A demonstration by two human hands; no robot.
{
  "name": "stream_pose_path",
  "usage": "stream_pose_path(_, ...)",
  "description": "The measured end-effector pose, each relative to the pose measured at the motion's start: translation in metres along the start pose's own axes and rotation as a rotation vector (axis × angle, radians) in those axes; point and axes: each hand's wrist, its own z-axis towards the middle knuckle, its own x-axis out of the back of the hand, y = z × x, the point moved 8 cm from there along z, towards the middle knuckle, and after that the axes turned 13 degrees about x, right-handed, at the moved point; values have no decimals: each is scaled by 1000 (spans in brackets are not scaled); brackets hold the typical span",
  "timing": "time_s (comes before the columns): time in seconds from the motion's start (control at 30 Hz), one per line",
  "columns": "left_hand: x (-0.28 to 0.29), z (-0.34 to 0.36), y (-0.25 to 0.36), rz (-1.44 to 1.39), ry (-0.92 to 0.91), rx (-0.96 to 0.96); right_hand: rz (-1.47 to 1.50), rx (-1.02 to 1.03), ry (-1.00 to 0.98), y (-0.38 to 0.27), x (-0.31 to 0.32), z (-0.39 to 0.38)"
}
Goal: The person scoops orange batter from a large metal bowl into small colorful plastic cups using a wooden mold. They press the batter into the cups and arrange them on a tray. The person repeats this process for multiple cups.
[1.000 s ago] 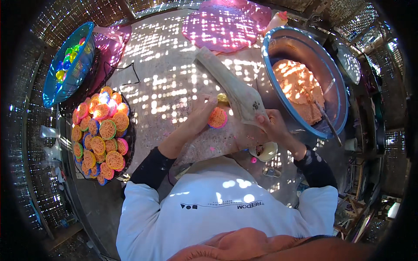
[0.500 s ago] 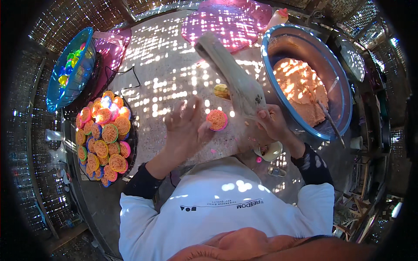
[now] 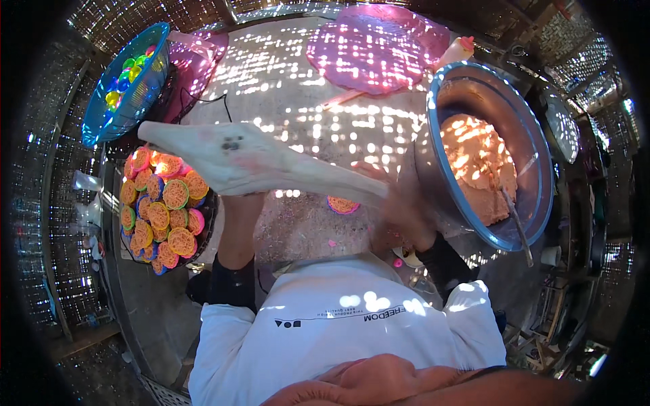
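A long, limp, pale bag (image 3: 257,162), tapering and marked with a few dark spots, stretches in the air across the table. My right hand (image 3: 406,210), smeared by motion, grips its narrow right end. Under its wide left part is my left hand (image 3: 242,203); the bag covers the fingers, so their hold does not show. Below the bag, on the table between my arms, lies a round orange noodle-like snack (image 3: 343,204) in a pink-edged cup, partly covered.
At left, many similar snacks in coloured cups (image 3: 159,216) are heaped on a dark tray. Behind them tilts a blue basket (image 3: 128,101) of bright cups. A large basin (image 3: 440,142) of orange dough with a stick (image 3: 518,230) stands at right. Pink plastic (image 3: 365,54) lies at the far side.
The bag has swung from pointing away from me to lying across to the left. My left hand, bare and spread before, is now under it. The view has shifted slightly.
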Motion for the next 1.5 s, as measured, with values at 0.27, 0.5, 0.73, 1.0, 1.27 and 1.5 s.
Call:
stream_pose_path(0.27,34,-15,-35,-251,180,224,-154,17,-253,31,-19,24)
stream_pose_path(0.5,26,-10,-15,-374,185,184,-310,128,-261,36,-8,29)
stream_pose_path(0.73,21,0,-20,-395,150,274,-194,-77,-244,47,4,23)
stream_pose_path(1.0,16,9,-29,-380,135,419,-171,-29,-311,49,-2,12)
stream_pose_path(1.27,21,15,-28,-451,163,318,-300,-83,-295,34,9,18)
stream_pose_path(1.5,30,16,-30,-375,209,312,-238,-46,-223,31,14,13)
